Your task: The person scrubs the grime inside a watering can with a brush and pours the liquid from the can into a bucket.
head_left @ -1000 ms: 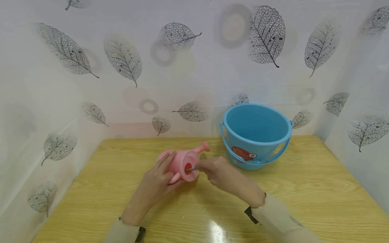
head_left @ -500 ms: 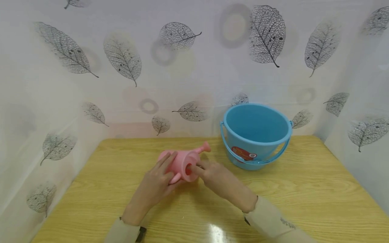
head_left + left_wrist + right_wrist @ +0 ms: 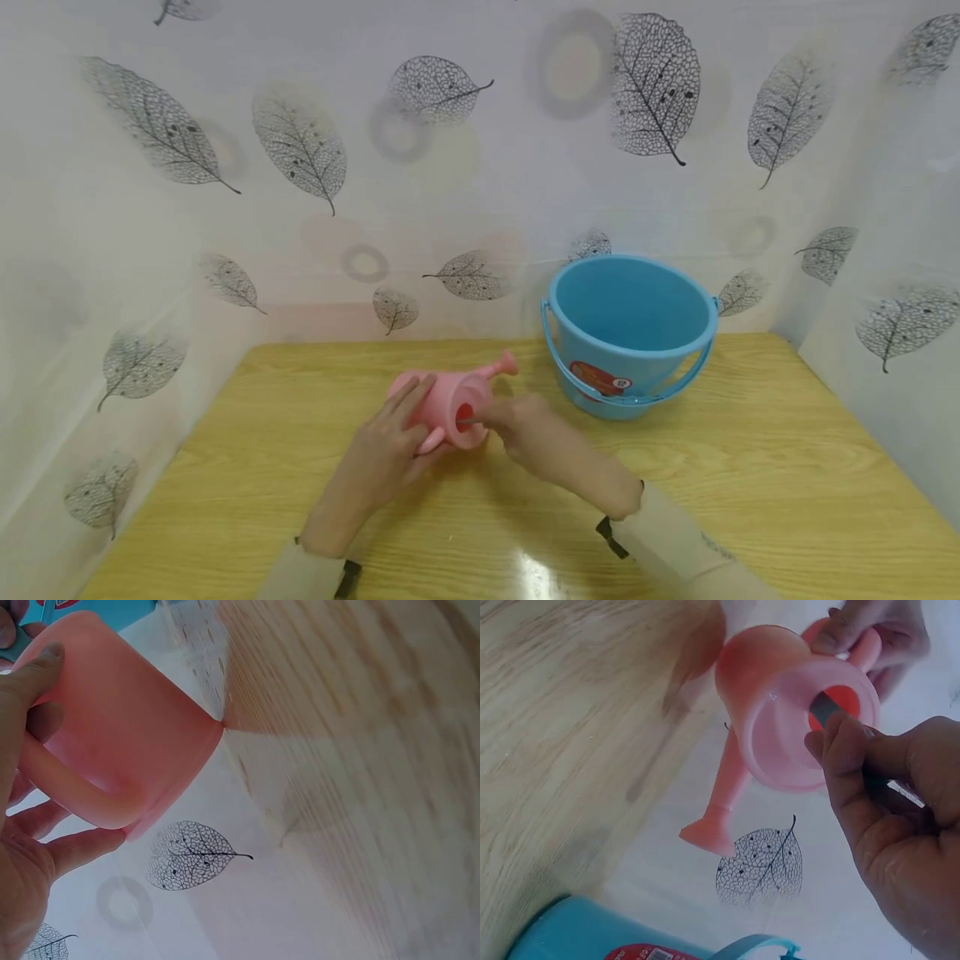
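A pink toy watering can [image 3: 444, 393] lies tipped on its side, its round opening turned toward the right hand. In the head view, the left hand [image 3: 381, 446] grips the can around its body and handle; the left wrist view shows the thumb against the pink wall. The right hand [image 3: 536, 435] pinches a thin grey stick-like tool [image 3: 824, 708], whose far end is inside the red-looking hole of the can. What the tool's hidden end looks like cannot be seen. The can's spout [image 3: 718, 817] points away from the person, toward the back right.
A blue bucket [image 3: 626, 350] with its handle hanging down in front stands upright behind and right of the right hand. The wooden table [image 3: 300, 392] meets a leaf-patterned sheet [image 3: 420, 192] at the back and sides.
The right hand pushed the grey tool deeper, fingers reaching the can's opening, then drew back a little, so that the tool shows again. The left hand and can stayed in place.
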{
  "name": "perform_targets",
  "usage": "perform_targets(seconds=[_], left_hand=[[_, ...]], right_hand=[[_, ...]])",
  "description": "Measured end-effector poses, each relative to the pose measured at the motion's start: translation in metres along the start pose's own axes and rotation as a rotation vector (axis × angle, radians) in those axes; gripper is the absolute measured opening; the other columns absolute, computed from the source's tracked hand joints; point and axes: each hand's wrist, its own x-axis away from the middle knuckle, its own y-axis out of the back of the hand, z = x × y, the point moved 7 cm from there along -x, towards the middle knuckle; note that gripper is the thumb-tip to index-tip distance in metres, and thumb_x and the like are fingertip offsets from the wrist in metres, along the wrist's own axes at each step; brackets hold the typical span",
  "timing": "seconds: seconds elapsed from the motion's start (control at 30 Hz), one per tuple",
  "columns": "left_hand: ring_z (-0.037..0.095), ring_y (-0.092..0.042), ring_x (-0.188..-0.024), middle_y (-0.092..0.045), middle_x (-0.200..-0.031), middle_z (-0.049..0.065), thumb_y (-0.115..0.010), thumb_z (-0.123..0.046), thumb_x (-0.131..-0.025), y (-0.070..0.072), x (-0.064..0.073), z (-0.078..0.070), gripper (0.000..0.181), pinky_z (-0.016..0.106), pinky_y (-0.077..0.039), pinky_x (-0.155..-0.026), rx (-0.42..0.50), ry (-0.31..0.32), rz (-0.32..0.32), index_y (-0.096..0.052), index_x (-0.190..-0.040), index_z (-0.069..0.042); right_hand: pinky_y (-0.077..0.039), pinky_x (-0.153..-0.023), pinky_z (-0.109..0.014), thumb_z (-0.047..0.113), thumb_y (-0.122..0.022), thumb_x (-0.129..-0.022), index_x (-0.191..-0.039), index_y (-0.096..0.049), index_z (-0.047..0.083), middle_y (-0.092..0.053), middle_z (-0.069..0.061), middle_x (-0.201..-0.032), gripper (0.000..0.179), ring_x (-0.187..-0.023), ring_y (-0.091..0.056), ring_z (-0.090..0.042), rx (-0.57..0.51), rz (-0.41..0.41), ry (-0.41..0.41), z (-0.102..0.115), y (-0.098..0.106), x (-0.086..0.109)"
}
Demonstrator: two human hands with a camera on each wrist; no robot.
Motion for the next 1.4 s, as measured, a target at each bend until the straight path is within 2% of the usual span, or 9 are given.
perform_targets(seconds=[0.1,0.17,0.37,0.57,0.67,0.83,1.13,1.23,1.4], left_hand=[[0.046,-0.062,-0.126,-0.061,-0.138,0.029,-0.089,-0.027,-0.077,0.000,0.000,0.000,0.041,0.048,-0.064,-0.087,0.008,0.008,0.006,-0.056,-0.061,-0.010],[0.047,-0.062,-0.126,-0.061,-0.138,0.030,-0.088,-0.028,-0.078,0.000,0.000,0.000,0.041,0.048,-0.064,-0.087,0.013,0.014,0.015,-0.056,-0.061,-0.010],[0.048,-0.061,-0.127,-0.060,-0.139,0.030,-0.089,-0.029,-0.077,0.001,0.001,0.002,0.041,0.051,-0.062,-0.092,0.030,0.032,0.021,-0.057,-0.059,-0.010],[0.047,-0.061,-0.128,-0.059,-0.140,0.029,-0.087,-0.031,-0.078,0.001,0.001,0.003,0.042,0.049,-0.063,-0.089,0.033,0.033,0.026,-0.056,-0.059,-0.010],[0.047,-0.060,-0.129,-0.059,-0.141,0.029,-0.087,-0.031,-0.079,0.000,0.000,0.003,0.042,0.048,-0.063,-0.089,0.033,0.041,0.036,-0.057,-0.060,-0.011],[0.047,-0.061,-0.128,-0.060,-0.140,0.030,-0.088,-0.030,-0.078,0.001,0.002,0.004,0.041,0.049,-0.063,-0.088,0.032,0.042,0.026,-0.057,-0.060,-0.011],[0.047,-0.060,-0.129,-0.059,-0.141,0.029,-0.088,-0.029,-0.078,0.000,0.002,0.005,0.041,0.048,-0.064,-0.086,0.033,0.044,0.023,-0.056,-0.060,-0.011],[0.048,-0.061,-0.128,-0.060,-0.140,0.029,-0.088,-0.029,-0.078,0.000,0.002,0.005,0.041,0.049,-0.064,-0.086,0.033,0.041,0.020,-0.056,-0.060,-0.011],[0.048,-0.061,-0.127,-0.060,-0.138,0.030,-0.088,-0.028,-0.078,0.000,0.002,0.005,0.040,0.049,-0.063,-0.087,0.032,0.032,0.012,-0.057,-0.060,-0.010]], right_hand=[[-0.048,-0.055,-0.009,-0.010,-0.069,-0.086,-0.108,-0.077,0.010,-0.079,-0.003,-0.086,0.031,-0.059,-0.050,0.000,-0.136,-0.005,-0.065,-0.008,0.009,0.001],[-0.043,-0.048,-0.009,-0.007,-0.068,-0.089,-0.109,-0.078,0.012,-0.075,-0.001,-0.076,0.029,-0.055,-0.047,0.004,-0.179,0.005,-0.112,-0.013,0.014,0.003],[-0.046,-0.042,-0.016,-0.002,-0.064,-0.096,-0.112,-0.078,0.011,-0.065,0.004,-0.061,0.025,-0.052,-0.051,0.007,-0.280,0.078,-0.276,-0.024,0.027,0.010],[-0.052,-0.044,-0.019,0.000,-0.064,-0.097,-0.111,-0.078,0.009,-0.066,0.002,-0.062,0.022,-0.051,-0.054,0.005,-0.321,0.098,-0.322,-0.026,0.030,0.011],[-0.052,-0.045,-0.018,0.000,-0.065,-0.096,-0.112,-0.078,0.009,-0.066,0.003,-0.062,0.022,-0.052,-0.053,0.006,-0.332,0.094,-0.312,-0.026,0.025,0.010],[-0.047,-0.045,-0.014,-0.001,-0.066,-0.095,-0.112,-0.079,0.012,-0.063,0.003,-0.059,0.024,-0.051,-0.049,0.008,-0.323,0.076,-0.237,-0.022,0.013,0.005],[-0.048,-0.054,-0.006,-0.001,-0.072,-0.090,-0.103,-0.078,0.010,-0.076,-0.003,-0.079,0.018,-0.056,-0.057,0.000,-0.199,-0.035,-0.046,-0.008,0.002,-0.003],[-0.052,-0.059,-0.008,-0.003,-0.072,-0.088,-0.102,-0.077,0.008,-0.079,-0.004,-0.086,0.018,-0.062,-0.064,-0.005,-0.167,-0.050,-0.023,-0.005,-0.002,-0.004],[-0.062,-0.074,-0.015,-0.006,-0.072,-0.087,-0.104,-0.077,0.005,-0.080,-0.008,-0.098,0.021,-0.082,-0.075,-0.015,-0.108,-0.005,-0.011,0.000,-0.008,-0.005]])
